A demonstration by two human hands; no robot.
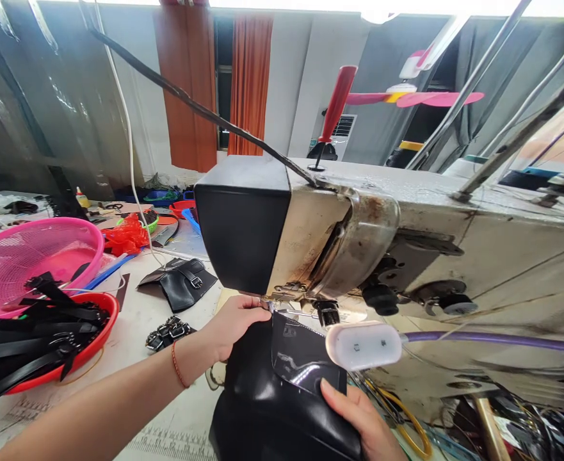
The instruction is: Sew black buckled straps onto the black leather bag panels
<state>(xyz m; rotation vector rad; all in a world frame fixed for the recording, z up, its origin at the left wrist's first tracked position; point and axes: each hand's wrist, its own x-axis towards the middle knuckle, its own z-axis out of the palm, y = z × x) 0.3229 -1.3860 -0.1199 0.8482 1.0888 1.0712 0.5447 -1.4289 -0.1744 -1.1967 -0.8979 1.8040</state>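
A shiny black leather piece [282,384] lies under the head of an old sewing machine [397,237]. My left hand [233,323] is closed on the piece's far left edge, right by the needle area [282,301]; a red thread bracelet circles that wrist. My right hand [363,422] grips the piece's near right edge, thumb on top. A small white lamp [363,346] sticks out from the machine just above my right hand.
A red bowl [96,342] of black straps and a pink mesh basket [36,256] stand at left. A black flap pouch [180,282] and buckle parts [169,333] lie on the table. A red-handled screwdriver [334,109] stands on the machine top.
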